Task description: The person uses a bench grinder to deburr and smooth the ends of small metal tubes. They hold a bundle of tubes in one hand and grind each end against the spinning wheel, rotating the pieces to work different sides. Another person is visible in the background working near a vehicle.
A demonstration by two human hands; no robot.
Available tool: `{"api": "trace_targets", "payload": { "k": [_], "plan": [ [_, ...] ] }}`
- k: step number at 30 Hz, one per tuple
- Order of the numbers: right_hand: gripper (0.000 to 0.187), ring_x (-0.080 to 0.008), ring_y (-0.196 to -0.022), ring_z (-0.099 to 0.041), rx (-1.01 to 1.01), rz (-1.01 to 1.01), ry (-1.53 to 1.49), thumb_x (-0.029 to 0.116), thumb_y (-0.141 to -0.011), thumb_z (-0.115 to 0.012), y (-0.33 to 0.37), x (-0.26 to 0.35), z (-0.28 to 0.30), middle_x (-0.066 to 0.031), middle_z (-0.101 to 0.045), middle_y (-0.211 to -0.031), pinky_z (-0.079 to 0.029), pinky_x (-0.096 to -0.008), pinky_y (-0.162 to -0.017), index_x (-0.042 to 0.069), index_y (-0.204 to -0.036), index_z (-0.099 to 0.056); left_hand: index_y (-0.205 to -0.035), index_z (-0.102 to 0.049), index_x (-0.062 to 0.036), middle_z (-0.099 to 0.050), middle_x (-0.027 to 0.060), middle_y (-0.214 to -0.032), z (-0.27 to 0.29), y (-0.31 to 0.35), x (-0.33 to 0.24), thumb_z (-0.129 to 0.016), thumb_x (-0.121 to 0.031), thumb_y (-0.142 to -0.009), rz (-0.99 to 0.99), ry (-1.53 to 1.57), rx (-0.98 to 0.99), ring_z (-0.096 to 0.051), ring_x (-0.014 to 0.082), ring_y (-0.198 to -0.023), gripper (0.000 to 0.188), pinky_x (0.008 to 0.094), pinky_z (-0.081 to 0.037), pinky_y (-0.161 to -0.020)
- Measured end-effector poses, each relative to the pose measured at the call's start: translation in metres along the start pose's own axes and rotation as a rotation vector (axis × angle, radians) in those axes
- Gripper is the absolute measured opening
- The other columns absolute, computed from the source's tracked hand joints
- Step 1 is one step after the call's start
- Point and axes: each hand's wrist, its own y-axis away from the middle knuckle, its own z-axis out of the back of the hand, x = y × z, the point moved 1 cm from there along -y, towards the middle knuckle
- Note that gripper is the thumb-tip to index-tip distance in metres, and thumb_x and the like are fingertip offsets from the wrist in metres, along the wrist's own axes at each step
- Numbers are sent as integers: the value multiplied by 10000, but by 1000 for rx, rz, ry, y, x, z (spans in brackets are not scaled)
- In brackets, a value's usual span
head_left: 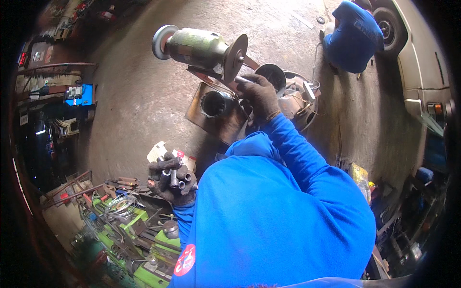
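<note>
My right hand [263, 98], in a brown work glove, is closed around a small shiny metal pin or tube [244, 79]. Its end is at the lower edge of the dark grinding disc [236, 57] on the green bench grinder [197, 45]; I cannot tell whether they touch. A paler wheel [163, 42] sits at the grinder's other end. Off to the left, my gloved left hand [168, 192] has its fingers curled round several short metal tubes [174, 177], some with their open ends showing.
Below the grinder is a metal box [199, 115] with a round hole. A cluttered round container [307, 115] stands right of it. A green machine [158, 254] loaded with tools and wire is at lower left. A person in blue [353, 36] crouches by a parked vehicle [418, 62].
</note>
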Motion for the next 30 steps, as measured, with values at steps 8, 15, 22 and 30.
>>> {"api": "trace_targets", "payload": {
  "k": [8,15,22,30],
  "plan": [
    [386,-183,-837,-655,129,-291,-729,88,-976,-707,-17,-50,10,-90,-692,-1084,-574,-308,-714,29,-1350,-629,-1472,-565,-227,-668,-83,-1359,6,10,-12,-739,-452,-997,48,16,-63,-650,285,-1183,554,445,-610,-710],
    [340,-166,-825,-654,203,-225,-686,132,-999,-701,-20,-57,1,-71,-692,-1015,-568,-310,-693,41,-1320,-633,-1413,-630,-276,-663,-69,-1341,-1,6,-4,-785,-448,-956,45,33,-32,-638,296,-1197,512,433,-615,-698],
    [310,-130,-810,-651,104,-37,-396,155,-1018,-710,-36,-82,4,-52,-714,-1021,-565,-289,-698,51,-1306,-665,-1425,-622,-273,-665,-54,-1334,5,5,-3,-794,-406,-947,36,77,-13,-634,301,-1187,525,436,-610,-690],
    [366,-148,-713,-669,-109,-294,-140,173,-959,-730,-52,-66,-5,-78,-747,-965,-572,-314,-596,64,-1300,-655,-1496,-577,-243,-656,-3,-1334,21,19,-5,-743,-497,-984,-16,61,-45,-640,292,-1143,595,411,-601,-692]
  ]
}}
